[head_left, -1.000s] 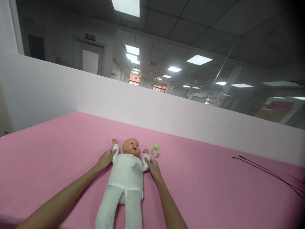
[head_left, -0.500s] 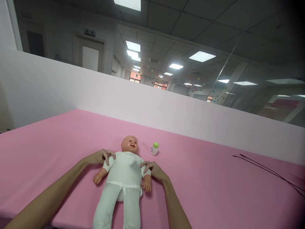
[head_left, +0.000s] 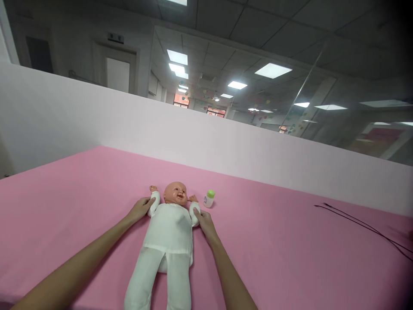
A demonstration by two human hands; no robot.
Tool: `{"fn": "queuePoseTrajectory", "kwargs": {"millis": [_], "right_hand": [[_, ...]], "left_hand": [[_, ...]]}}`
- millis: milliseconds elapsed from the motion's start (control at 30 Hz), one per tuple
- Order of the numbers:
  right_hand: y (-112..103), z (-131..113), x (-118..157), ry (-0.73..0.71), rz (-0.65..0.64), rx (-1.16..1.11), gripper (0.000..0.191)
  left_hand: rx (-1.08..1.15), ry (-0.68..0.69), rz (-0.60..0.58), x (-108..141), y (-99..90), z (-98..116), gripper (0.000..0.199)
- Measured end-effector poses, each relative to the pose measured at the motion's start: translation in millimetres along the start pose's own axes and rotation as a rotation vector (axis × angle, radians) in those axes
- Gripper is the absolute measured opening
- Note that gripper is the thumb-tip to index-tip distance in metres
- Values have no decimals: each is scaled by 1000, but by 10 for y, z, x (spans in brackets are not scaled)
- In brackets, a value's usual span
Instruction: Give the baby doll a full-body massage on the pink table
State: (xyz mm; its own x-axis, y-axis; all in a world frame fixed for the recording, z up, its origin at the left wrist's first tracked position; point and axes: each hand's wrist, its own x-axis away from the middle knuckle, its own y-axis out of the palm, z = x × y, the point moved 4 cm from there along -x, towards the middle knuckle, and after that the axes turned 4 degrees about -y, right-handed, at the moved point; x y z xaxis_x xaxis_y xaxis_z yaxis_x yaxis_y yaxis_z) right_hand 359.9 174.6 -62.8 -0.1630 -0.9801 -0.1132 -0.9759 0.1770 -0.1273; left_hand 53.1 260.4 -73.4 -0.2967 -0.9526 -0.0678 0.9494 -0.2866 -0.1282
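A baby doll [head_left: 169, 228] with a white cloth body lies on its back on the pink table cover [head_left: 271, 245], head toward the wall. Both of its arms are raised beside its head. My left hand [head_left: 141, 208] is closed on the doll's arm at the picture's left, thumb on the white sleeve. On the other side, my right hand [head_left: 205, 223] grips the doll's other arm, with the thumb on top and the fingers mostly hidden. A small bottle [head_left: 209, 199] with a green cap stands just right of the doll's head.
Thin black cables [head_left: 361, 226] lie on the cover at the right. Behind the table runs a low white wall [head_left: 206, 142] with glass above it. Through the glass a room with ceiling lights shows.
The doll's arms have gone from hanging down at its sides to raised by its head. Both my hands have shifted their hold on the arms. The bottle stays in place.
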Motion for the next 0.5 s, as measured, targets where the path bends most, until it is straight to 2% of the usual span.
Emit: {"fn": "queuePoseTrajectory", "kwargs": {"millis": [67, 233, 367, 433, 500], "right_hand": [[-9, -39, 34, -14, -85, -56, 56], [-93, -126, 111, -40, -284, -211, 39], [-77, -139, 142, -118, -496, -99, 16], [-71, -125, 149, -133, -532, -54, 16], [-85, -106, 138, -117, -474, -62, 20]], "left_hand": [[37, -3, -54, 30, -41, 37, 63], [230, 41, -281, 165, -201, 160, 41], [86, 126, -541, 220, -192, 199, 20], [8, 167, -618, 238, -175, 213, 17], [1, 168, -579, 246, -177, 226, 16]]}}
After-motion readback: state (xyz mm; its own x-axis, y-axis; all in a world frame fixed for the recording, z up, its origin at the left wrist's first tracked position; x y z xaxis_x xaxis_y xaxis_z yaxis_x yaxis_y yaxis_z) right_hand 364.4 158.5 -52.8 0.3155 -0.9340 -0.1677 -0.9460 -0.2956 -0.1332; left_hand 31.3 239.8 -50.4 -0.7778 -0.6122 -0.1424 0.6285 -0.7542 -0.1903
